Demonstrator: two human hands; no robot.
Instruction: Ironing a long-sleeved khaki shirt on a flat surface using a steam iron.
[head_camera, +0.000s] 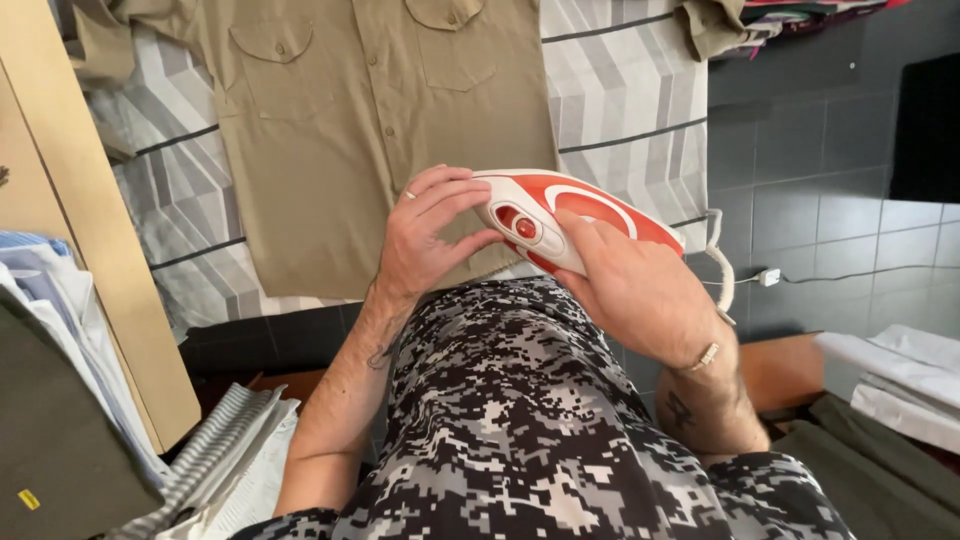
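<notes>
While the right hand (640, 290) grips the iron (560, 218) near the shirt's (370, 140) near hem, the left hand (428, 235), fingers loosely spread, touches its dial end.

The khaki shirt (340, 130) is cut off by the top edge, so its collar does not show. The right hand (640, 290) covers the rear of the red and white iron (560, 215), and its soleplate is hidden. The white cord (722, 270) disappears behind the wrist.

Dark grey tiled floor (830, 190), daylight sheen; wooden board (90, 220) left; grey chevron-patterned cover (620, 100).
</notes>
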